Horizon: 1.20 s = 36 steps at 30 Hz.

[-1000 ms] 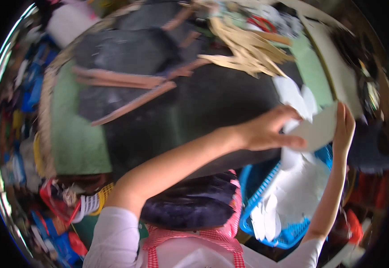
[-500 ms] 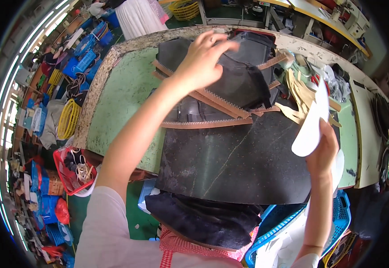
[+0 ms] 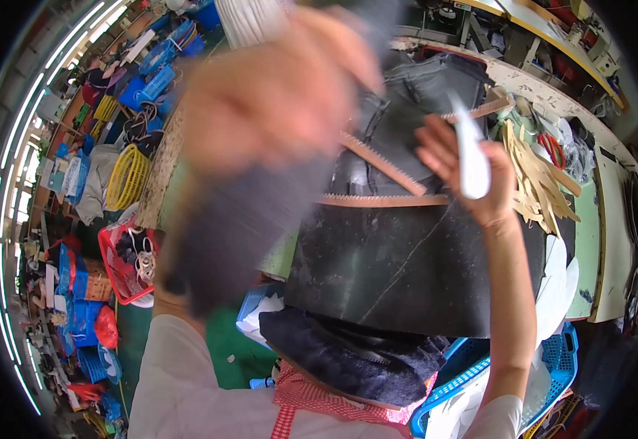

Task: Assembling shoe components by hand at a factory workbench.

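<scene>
My left hand [image 3: 275, 95], smeared by motion, is raised close to the camera with its fingers closed around a long dark grey piece of sheet material [image 3: 253, 227]. My right hand [image 3: 483, 175] holds a white insole-shaped piece [image 3: 474, 164] against its palm, fingers stretched toward the table's dark pile. That pile has black leather-like pieces [image 3: 436, 80] and brown strips with zigzag edges [image 3: 385, 200]. In front of it lies a black work mat [image 3: 407, 271]. Across my lap hangs a dark fuzzy piece [image 3: 355, 358].
Cream strips [image 3: 542, 175] and red-handled scissors [image 3: 552, 148] lie at the right. More white pieces [image 3: 555, 282] overlap the mat's right edge. A blue basket [image 3: 564, 358] stands lower right, a red basket [image 3: 114, 274] at left. Crates and bags crowd the far left.
My left hand has lifted a dark piece off the pile and brought it up toward the camera. My right hand has moved left and farther forward with the white piece.
</scene>
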### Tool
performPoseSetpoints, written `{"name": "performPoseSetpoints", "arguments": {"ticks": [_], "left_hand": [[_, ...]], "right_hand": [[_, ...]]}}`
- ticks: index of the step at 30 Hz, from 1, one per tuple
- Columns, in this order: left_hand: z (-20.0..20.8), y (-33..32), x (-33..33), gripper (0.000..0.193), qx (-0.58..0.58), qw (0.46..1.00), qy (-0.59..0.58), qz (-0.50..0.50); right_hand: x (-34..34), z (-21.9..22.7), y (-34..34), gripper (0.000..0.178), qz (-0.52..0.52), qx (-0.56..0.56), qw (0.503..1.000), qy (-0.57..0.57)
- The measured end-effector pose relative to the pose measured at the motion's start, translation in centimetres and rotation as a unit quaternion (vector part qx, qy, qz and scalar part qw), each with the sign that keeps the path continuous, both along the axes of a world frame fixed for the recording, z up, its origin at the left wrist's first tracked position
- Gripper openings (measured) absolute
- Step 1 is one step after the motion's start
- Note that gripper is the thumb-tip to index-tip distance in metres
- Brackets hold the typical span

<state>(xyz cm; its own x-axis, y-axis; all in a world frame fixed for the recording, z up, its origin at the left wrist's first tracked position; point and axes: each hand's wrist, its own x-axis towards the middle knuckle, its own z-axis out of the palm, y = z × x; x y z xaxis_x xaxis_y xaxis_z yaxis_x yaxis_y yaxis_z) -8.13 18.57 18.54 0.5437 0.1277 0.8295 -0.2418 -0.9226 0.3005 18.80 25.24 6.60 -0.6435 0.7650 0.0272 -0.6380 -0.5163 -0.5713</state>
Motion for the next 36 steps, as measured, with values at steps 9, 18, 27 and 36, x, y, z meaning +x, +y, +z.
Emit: {"name": "performPoseSetpoints", "arguments": {"ticks": [9,18,27,36], "left_hand": [[-12.4,-9.6,7.9,0.019,-0.144,0.923,0.168,0.316],[-13.3,-13.1,8.4,0.02,-0.596,0.729,0.016,0.335],[-11.4,-12.6,12.5,0.026,-0.629,0.74,-0.093,0.221],[-10.8,-12.4,13.6,0.035,-0.648,0.744,-0.104,0.126]], "right_hand": [[16.3,-1.4,-3.2,0.035,-0.3,0.016,0.93,-0.213],[17.0,-3.1,-13.1,0.057,-0.211,0.142,0.889,-0.38],[7.8,0.9,-16.1,0.04,-0.199,0.175,0.892,-0.367],[7.8,0.6,-15.6,0.039,-0.231,0.212,0.83,-0.461]]}}
